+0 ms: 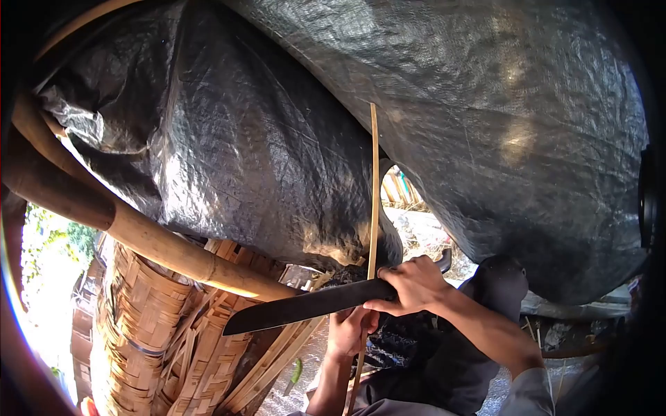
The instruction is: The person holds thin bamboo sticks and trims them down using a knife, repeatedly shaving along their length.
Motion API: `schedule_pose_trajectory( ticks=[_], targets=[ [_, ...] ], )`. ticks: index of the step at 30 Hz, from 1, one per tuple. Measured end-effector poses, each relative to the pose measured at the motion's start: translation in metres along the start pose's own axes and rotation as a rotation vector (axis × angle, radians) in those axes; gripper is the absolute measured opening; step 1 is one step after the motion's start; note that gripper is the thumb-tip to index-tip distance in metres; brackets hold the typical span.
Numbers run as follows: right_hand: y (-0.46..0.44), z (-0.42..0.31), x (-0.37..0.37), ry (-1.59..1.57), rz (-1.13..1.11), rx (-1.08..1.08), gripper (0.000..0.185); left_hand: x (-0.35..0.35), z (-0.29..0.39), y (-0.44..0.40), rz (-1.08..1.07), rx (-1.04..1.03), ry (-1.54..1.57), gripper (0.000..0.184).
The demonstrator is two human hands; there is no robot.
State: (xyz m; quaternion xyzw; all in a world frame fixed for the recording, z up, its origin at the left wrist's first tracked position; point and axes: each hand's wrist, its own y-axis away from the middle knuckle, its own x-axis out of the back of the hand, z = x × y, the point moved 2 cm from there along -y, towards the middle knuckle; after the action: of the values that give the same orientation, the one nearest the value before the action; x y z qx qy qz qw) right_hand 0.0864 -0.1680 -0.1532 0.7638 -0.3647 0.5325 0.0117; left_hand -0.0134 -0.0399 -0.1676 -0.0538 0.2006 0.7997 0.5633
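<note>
A long thin bamboo strip stands nearly upright in front of me, its lower part pinched in my left hand beneath the blade. My right hand is closed round the handle end of a large dark machete. The broad blade points to the left and crosses the strip just above my left hand. Whether the edge touches the strip cannot be made out. Part of the handle is hidden by my right fingers.
Dark plastic sheeting hangs across the top and right. A thick bamboo pole slants down from the left toward the blade. Rolled woven bamboo and split strips stand at the lower left. My dark-clothed knee is at the right.
</note>
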Motion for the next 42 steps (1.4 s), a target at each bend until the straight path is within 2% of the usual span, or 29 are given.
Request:
schedule_pose_trajectory(
  ticks=[2, 6, 8, 9, 11, 13, 15, 16, 20, 23, 25, 26, 30, 33, 35, 37, 38, 40, 41, 42],
  targets=[
    [-0.005, -0.003, 0.007, 0.044, 0.01, 0.019, 0.071, -0.004, 0.004, 0.005, -0.044, -0.067, -0.057, 0.019],
    [-0.013, -0.015, 0.028, 0.161, 0.054, 0.086, 0.069, 0.006, 0.007, 0.007, -0.187, -0.042, 0.111, 0.02],
    [-0.02, -0.016, 0.034, 0.217, 0.077, 0.144, 0.068, 0.015, 0.007, -0.002, -0.192, -0.082, 0.069, 0.026],
    [-0.024, -0.019, 0.039, 0.291, 0.069, 0.163, 0.067, 0.015, 0.015, -0.007, -0.181, -0.09, 0.071, 0.029],
    [-0.033, -0.023, 0.046, 0.364, 0.056, 0.211, 0.067, 0.015, 0.029, -0.021, -0.357, -0.204, 0.313, 0.047],
    [-0.046, -0.028, 0.061, 0.413, 0.213, 0.317, 0.057, 0.005, 0.044, -0.029, -0.186, -0.226, 0.109, 0.044],
    [-0.056, -0.022, 0.069, 0.446, 0.141, 0.292, 0.057, -0.003, 0.046, -0.027, -0.192, -0.211, 0.206, 0.037],
    [-0.056, -0.016, 0.067, 0.426, 0.156, 0.282, 0.056, -0.011, 0.06, -0.023, -0.264, -0.184, 0.091, 0.031],
    [-0.046, 0.008, 0.043, 0.304, 0.211, 0.284, 0.062, -0.008, 0.041, -0.038, -0.376, -0.156, 0.209, 0.038],
    [-0.041, 0.013, 0.035, 0.208, 0.157, 0.234, 0.062, -0.014, 0.048, -0.036, -0.337, -0.241, 0.327, 0.03],
    [-0.045, 0.013, 0.034, 0.243, 0.112, 0.238, 0.062, -0.009, 0.043, -0.039, -0.352, -0.197, 0.422, 0.03],
    [-0.047, 0.014, 0.033, 0.231, 0.118, 0.24, 0.062, -0.006, 0.043, -0.042, -0.4, -0.215, 0.429, 0.024],
    [-0.05, 0.02, 0.029, 0.193, 0.128, 0.261, 0.063, -0.006, 0.044, -0.04, -0.305, -0.103, 0.47, 0.016],
    [-0.049, 0.028, 0.026, 0.175, 0.095, 0.25, 0.064, 0.0, 0.029, -0.046, -0.293, -0.056, 0.53, 0.026],
    [-0.048, 0.029, 0.027, 0.167, 0.075, 0.232, 0.064, -0.001, 0.026, -0.045, -0.309, -0.06, 0.505, 0.022],
    [-0.047, 0.025, 0.033, 0.203, 0.077, 0.173, 0.052, -0.002, 0.028, -0.045, -0.192, -0.059, 0.334, 0.032],
    [-0.046, 0.023, 0.035, 0.193, 0.083, 0.167, 0.052, -0.004, 0.029, -0.043, -0.141, -0.082, 0.312, 0.035],
    [-0.046, 0.023, 0.037, 0.151, -0.067, 0.07, 0.053, -0.003, 0.025, -0.044, -0.175, -0.102, 0.315, 0.036],
    [-0.046, 0.028, 0.035, 0.142, -0.063, 0.065, 0.053, -0.002, 0.024, -0.044, -0.209, -0.125, 0.331, 0.037],
    [-0.047, 0.035, 0.033, 0.156, -0.035, 0.08, 0.06, 0.0, 0.026, -0.042, -0.217, -0.093, 0.308, 0.036]
  ],
)
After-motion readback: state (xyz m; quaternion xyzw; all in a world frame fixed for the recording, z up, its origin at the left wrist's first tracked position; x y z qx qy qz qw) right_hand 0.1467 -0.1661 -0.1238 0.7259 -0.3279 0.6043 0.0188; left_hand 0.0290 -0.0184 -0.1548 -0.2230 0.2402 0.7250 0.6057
